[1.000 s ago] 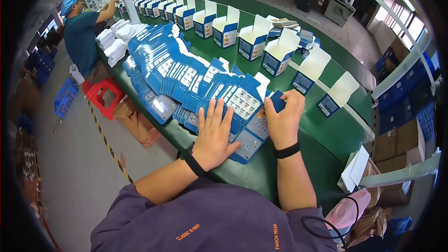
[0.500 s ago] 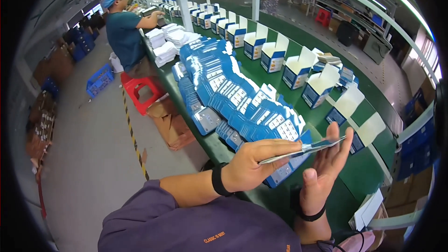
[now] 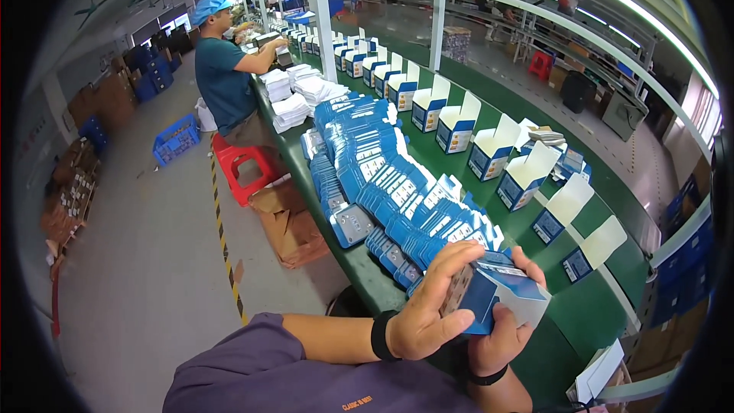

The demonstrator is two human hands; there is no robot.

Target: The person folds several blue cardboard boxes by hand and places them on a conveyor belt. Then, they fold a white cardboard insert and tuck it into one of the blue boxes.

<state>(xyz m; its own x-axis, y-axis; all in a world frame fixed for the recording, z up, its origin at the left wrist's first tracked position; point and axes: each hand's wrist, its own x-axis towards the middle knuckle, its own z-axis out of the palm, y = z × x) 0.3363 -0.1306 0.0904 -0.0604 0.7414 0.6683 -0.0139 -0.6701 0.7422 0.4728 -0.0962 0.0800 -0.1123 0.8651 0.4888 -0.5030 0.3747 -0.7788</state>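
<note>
A small blue and white cardboard box (image 3: 489, 298), opened out into its square shape, is between my two hands in front of my chest. My right hand (image 3: 501, 344) grips it, thumb pressed on the near panel and fingers round the far right side. Along the box's left side lies my left hand (image 3: 428, 310), its fingers curved over the upper edge and its thumb pointing toward the near panel. Just beyond my hands, overlapping rows of flat, folded blue cartons (image 3: 382, 176) cover the green table (image 3: 562, 336).
A line of opened boxes with raised white flaps (image 3: 489, 145) runs along the table. White paper stacks (image 3: 290, 111) lie farther off, near a co-worker (image 3: 225, 69) in a blue cap. A red stool (image 3: 245, 168) and a brown carton (image 3: 287, 222) stand left of the table.
The flat carton that my left hand held has been opened into a box. My right hand, open before, has closed on it. The view has shifted somewhat.
</note>
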